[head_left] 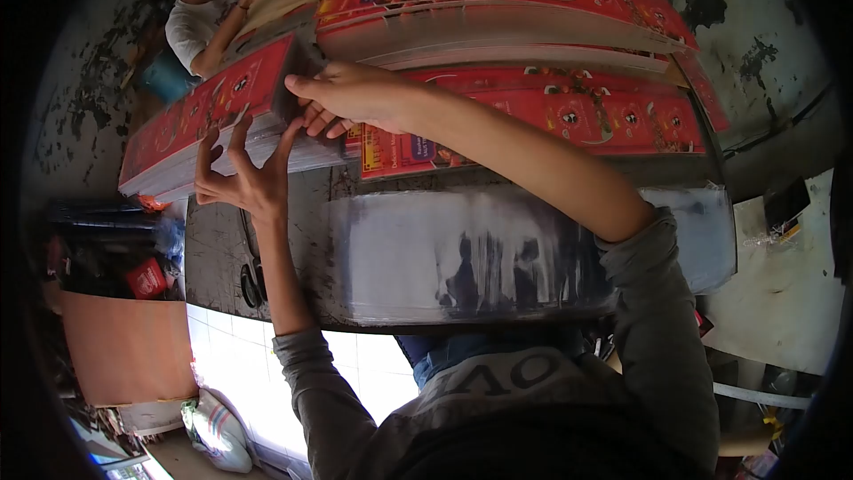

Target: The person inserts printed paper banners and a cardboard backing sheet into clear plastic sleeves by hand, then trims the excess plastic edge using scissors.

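Grey shirt nearest, leftmost red stack lies beyond splayed left hand, just beside right hand, grip unclear.

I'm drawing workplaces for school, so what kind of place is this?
Probably a small print or packing workshop: big stacks of red printed sheets fill much of the table, scissors lie near its edge, and the wall looks worn and patchy.

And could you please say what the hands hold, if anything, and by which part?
That cannot be told: the left hand and right hand are at the end of the leftmost red stack, but any grip is unclear.
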A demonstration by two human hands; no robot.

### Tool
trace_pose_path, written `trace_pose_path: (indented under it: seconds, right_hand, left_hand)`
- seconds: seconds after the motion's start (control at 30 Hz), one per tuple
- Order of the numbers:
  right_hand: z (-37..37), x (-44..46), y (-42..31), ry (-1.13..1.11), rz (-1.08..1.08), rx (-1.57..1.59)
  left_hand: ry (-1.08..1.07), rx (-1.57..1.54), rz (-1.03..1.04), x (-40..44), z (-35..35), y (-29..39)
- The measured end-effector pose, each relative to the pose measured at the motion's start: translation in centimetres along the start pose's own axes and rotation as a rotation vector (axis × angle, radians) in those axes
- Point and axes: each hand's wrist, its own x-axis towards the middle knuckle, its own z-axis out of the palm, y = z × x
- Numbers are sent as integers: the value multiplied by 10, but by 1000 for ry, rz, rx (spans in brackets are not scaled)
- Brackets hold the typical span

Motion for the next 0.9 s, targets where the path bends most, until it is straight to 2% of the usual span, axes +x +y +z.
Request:
trace_pose_path:
  seconds: [0.13, 0.17, 0.23, 0.33, 0.43, 0.5, 0.57, 0.7, 0.77, 0.83, 0.9]
  right_hand:
    - [5, 8, -3, 47, 83, 288]
    - [8, 10, -2, 46, 89, 290]
    - [15, 16, -1, 188, 82, 391]
    - [19, 27, 1, 187, 96, 465]
    - [27, 31, -2, 263, 172, 400]
    - [34, 32, -9, 309, 183, 354]
    - [38, 36, -15, 347, 192, 307]
    - [39, 43, -23, 272, 198, 316]
    - [40, 45, -26, 256, 211, 315]
    - [45, 52, -20, 246, 90, 561]
    - [50, 54, -14, 300, 121, 569]
  left_hand:
    - [124, 34, 33, 2, 1, 2]
    - [117, 35, 30, 1, 1, 3]
    - [196, 22, 53, 2, 2, 4]
    - [316, -75, 5, -1, 10, -1]
    - [223, 79, 22, -8, -1, -9]
    - [236, -49, 17, -19, 0, -10]
    - [54, -174, 81, -30, 1, -14]
    - [-54, -161, 120, -39, 10, -19]
    - [-58, -161, 117, -41, 12, -19]
    - [-25, -175, 117, -40, 13, -13]
    - [-8, -231, 109, -42, 17, -14]
